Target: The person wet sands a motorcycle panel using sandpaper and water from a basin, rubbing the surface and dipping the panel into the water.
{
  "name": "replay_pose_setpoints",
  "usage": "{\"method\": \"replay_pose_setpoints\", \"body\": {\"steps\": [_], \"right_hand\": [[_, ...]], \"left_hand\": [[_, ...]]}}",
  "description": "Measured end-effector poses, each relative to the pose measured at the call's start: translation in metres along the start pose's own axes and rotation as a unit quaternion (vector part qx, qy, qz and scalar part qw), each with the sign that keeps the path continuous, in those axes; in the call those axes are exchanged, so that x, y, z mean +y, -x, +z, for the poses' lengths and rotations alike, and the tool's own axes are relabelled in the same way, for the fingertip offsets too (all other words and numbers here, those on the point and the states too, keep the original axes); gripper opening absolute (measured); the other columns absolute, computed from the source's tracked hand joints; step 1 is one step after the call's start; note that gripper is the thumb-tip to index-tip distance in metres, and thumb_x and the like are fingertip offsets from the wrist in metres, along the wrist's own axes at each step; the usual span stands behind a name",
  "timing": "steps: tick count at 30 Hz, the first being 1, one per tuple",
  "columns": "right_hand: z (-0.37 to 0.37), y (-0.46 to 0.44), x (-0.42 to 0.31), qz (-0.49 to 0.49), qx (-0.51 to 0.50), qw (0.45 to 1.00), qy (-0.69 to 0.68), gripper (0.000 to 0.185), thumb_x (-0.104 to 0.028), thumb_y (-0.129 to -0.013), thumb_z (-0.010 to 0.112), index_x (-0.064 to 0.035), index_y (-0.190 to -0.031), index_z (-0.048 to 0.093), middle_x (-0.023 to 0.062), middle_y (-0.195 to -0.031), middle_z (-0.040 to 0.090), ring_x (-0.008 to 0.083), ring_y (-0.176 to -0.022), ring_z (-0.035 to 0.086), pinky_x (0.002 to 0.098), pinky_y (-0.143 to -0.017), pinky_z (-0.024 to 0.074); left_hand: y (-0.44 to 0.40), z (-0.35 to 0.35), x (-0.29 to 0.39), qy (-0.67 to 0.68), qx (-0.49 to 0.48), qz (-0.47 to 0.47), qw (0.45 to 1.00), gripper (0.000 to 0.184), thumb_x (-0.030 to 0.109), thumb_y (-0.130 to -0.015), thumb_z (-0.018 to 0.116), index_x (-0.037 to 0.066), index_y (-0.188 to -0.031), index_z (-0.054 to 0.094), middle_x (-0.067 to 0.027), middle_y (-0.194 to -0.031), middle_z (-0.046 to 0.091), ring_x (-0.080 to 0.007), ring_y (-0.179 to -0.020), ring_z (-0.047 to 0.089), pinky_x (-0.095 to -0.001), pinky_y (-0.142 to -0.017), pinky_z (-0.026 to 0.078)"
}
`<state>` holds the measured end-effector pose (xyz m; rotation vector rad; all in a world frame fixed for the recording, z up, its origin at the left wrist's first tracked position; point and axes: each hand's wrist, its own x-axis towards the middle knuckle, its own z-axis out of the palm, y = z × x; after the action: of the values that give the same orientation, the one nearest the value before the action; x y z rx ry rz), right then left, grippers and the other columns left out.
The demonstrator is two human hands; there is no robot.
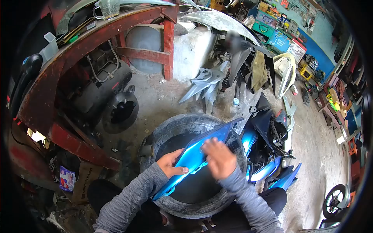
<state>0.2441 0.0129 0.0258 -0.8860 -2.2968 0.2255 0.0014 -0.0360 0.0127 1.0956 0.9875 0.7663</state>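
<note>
We are working over a grey floor point(149, 91). Our left hand point(169, 165) is gripping a blue panel point(194, 155), curled about its edge, thumb on its face. Our right hand point(222, 159) is lying blurred against the panel; we cannot tell its opening or whether it is holding anything. The panel is slanting over a black tub point(167, 128). Blue parts point(266, 171) are lying right of the tub; a red bench point(143, 54) is standing beyond, left.
</note>
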Motion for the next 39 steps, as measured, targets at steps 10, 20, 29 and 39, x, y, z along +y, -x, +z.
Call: {"method": "replay_pose_setpoints", "body": {"steps": [10,20,29,39], "right_hand": [[0.01,0.001,-0.003,0.036,0.035,0.999,-0.003,0.036,0.0,-0.088,0.057,-0.0035,-0.121,0.069,0.022,-0.128,0.065,0.0418,-0.126,0.057,0.0489,-0.11,0.0427],[0.02,0.008,-0.02,-0.035,-0.01,0.999,-0.008,0.044,-0.007,-0.084,0.062,-0.0053,-0.128,0.064,0.0192,-0.135,0.06,0.0421,-0.131,0.053,0.0524,-0.107,0.0436],[0.021,-0.003,-0.02,-0.039,-0.02,0.998,-0.047,0.037,-0.004,-0.088,0.057,-0.0039,-0.124,0.067,0.0199,-0.132,0.063,0.0442,-0.131,0.053,0.0527,-0.112,0.0392],[0.015,0.003,-0.024,-0.069,-0.04,0.995,-0.052,0.047,-0.007,-0.081,0.065,-0.0084,-0.128,0.065,0.0158,-0.138,0.06,0.0411,-0.135,0.05,0.053,-0.111,0.0404]], "left_hand": [[0.001,-0.002,0.001,0.007,-0.023,0.023,0.999,0.086,0.014,-0.085,0.075,-0.005,-0.154,0.027,-0.0185,-0.136,0.057,-0.0239,-0.121,0.058,-0.0354,-0.105,0.046],[-0.005,0.0,-0.005,-0.027,-0.001,0.021,0.999,0.083,0.017,-0.085,0.076,-0.003,-0.152,0.032,-0.0171,-0.132,0.06,-0.022,-0.12,0.059,-0.0356,-0.102,0.048],[-0.012,-0.001,-0.016,-0.004,-0.012,0.057,0.998,0.079,0.008,-0.086,0.074,-0.001,-0.152,0.032,-0.0147,-0.133,0.059,-0.0214,-0.119,0.059,-0.0355,-0.103,0.047],[-0.011,0.004,-0.005,-0.014,-0.011,0.03,0.999,0.072,0.011,-0.085,0.077,-0.003,-0.146,0.041,-0.0119,-0.125,0.063,-0.0178,-0.113,0.061,-0.033,-0.099,0.05]]}}
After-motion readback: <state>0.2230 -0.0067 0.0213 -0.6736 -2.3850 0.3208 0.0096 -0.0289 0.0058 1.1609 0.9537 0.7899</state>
